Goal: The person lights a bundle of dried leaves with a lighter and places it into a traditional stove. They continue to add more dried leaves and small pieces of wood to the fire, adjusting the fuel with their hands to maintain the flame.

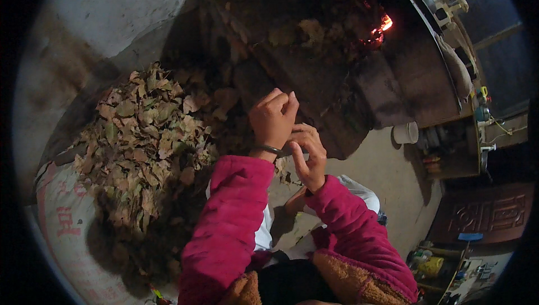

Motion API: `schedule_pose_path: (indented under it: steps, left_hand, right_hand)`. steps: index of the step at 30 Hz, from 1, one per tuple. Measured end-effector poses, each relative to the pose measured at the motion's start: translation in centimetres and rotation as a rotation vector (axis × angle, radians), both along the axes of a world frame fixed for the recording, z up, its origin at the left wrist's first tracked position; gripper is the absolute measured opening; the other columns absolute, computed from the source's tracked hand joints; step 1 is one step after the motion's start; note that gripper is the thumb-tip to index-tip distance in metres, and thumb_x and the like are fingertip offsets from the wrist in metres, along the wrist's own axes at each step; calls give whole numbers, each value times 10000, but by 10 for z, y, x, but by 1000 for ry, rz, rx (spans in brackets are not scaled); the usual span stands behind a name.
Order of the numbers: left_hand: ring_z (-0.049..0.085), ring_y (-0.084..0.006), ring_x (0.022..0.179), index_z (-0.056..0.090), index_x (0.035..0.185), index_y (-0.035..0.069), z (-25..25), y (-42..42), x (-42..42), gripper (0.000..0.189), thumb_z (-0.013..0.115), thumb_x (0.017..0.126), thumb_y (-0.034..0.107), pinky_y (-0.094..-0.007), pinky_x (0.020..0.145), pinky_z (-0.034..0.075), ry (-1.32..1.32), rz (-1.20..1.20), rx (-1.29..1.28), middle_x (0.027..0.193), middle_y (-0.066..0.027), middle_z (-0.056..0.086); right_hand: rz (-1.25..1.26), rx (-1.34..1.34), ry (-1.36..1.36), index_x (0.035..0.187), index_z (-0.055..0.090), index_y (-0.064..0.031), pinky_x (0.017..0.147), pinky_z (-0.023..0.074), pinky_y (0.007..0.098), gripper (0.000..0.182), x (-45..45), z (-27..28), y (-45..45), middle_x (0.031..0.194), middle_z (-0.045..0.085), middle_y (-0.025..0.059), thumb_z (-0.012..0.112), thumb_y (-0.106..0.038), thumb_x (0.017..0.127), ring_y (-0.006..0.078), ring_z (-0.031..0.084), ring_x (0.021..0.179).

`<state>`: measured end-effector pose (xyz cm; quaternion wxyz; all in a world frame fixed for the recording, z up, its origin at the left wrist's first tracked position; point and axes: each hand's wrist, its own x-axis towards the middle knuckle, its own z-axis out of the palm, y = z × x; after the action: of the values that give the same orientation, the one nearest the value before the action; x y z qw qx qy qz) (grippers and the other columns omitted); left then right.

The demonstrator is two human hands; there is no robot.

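Observation:
My left hand (273, 121), with a dark bracelet (268, 149) at its wrist, is held out with its fingers curled in; nothing shows sticking out of it. Just right of it, my right hand (309, 153) has bent fingers, its thumb apart, and no object in it. Its fingertips are close beside the left wrist; whether they touch cannot be told. A heap of dry leaves (147, 136) lies to the left, partly over a woven sack (71, 220) with red print. Ahead, a fire (381, 29) glows among dark, charred material.
Brick-like blocks (379, 86) border the dark hearth. A metal rim (421, 10) curves along its far right. On the floor to the right stands a white bucket (405, 132), near a shelf (452, 149). A carved wooden door (484, 212) and a blue-headed tool (469, 236) appear at lower right.

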<state>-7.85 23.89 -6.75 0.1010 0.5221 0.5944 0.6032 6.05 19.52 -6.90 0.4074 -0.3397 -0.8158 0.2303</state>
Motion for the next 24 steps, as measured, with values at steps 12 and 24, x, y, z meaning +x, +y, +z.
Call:
schedule_pose_path:
  steps: [12,24]
  left_hand:
    - [633,-197,758,621,965,51,-18,-95,-41,148,672,833,8,-301,676,508,-114,-167,119,928,-74,635]
    - [523,-377,1177,514,1324,91,-306,-391,-32,509,604,885,332,-448,985,443,416,-217,-1100,1324,-185,511]
  right_hand:
    - [-74,15,-6,967,643,3,920,464,419,278,31,27,-39,943,664,130,521,168,780,287,622,961]
    - [166,-256,-84,1021,654,14,740,489,300,214,-13,-18,-74,798,667,92,588,77,827,197,640,737]
